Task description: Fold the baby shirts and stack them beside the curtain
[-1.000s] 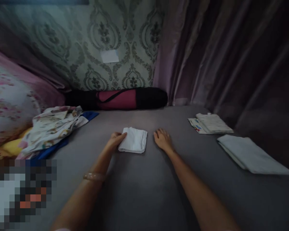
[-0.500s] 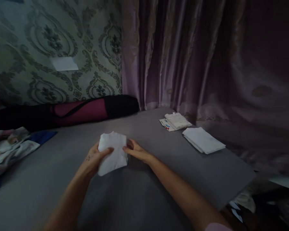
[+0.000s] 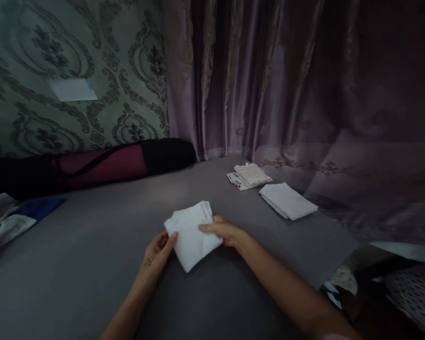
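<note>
Dim light; patterned wallpaper (image 3: 108,56) at left, purple curtain (image 3: 251,80) beside it, grey surface (image 3: 102,231) below.

The left hand (image 3: 158,251) bore a small cluster of dark, dot-like marks (image 3: 148,261) on its thumb side, close to the wrist, too small to make out as a design. Its slim left forearm (image 3: 129,304) was bare as far as it showed, and the right hand (image 3: 225,232) ran into an equally slender, bare right forearm (image 3: 274,278), with the edge of a pale pink sleeve (image 3: 335,337) visible far up that arm.

No readable text, labels or numbers anywhere
</note>
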Available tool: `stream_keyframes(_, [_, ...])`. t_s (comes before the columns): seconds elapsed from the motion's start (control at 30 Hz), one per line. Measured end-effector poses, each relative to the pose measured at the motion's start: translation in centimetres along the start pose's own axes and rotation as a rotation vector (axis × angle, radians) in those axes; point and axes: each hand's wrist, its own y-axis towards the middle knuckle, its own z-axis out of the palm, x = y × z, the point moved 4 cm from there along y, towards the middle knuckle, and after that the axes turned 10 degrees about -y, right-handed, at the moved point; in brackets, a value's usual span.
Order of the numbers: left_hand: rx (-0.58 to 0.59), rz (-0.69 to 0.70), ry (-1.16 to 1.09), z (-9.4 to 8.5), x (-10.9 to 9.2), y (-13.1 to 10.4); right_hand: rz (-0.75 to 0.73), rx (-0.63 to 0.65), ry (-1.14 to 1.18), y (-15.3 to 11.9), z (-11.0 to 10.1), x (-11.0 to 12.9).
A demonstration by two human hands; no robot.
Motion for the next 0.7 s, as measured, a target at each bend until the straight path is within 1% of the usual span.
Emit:
stream_keyframes(0.1, [-0.026,0.352,0.532,-1.0,0.4,0.0,-0.026,-0.14,-0.006,-2.1,-4.7,1.0])
stream_keyframes(0.13, [-0.02,0.423,0.697,-1.2,0.7,-0.1,-0.042,-0.198,-0.012,-3.0,-6.5,1.6])
stream_keyframes(0.17, [-0.004,0.452,0.839,-1.2,1.2,-0.1,-0.054,-0.237,-0.023,-3.9,-8.3,2.2])
stream_keyframes(0.2, [0.014,0.443,0.953,-1.3,1.8,0.0,-0.067,-0.28,-0.028,-4.8,-10.2,2.9])
stream_keyframes(0.27, [0.061,0.38,1.119,-1.1,2.9,0.1,-0.1,-0.36,-0.024,-6.6,-13.9,4.5])
stream_keyframes(0.37, [0.091,0.36,1.256,-0.6,3.4,0.0,-0.105,-0.554,-0.046,-8.9,-19.5,6.9])
stream_keyframes(0.47, [0.097,0.355,1.319,-0.3,3.2,-0.1,-0.082,-0.677,-0.015,-10.4,-23.9,8.7])
stream_keyframes(0.57, [0.097,0.349,1.345,-0.4,2.9,-0.3,-0.042,-0.722,-0.016,-11.1,-26.6,9.9])
stream_keyframes(0.63, [0.103,0.356,1.338,-0.5,2.8,-0.3,-0.005,-0.722,-0.032,-11.3,-27.9,10.1])
stream_keyframes(0.7, [0.112,0.37,1.32,-0.5,2.8,-0.3,0.0,-0.699,-0.047,-11.2,-28.9,10.1])
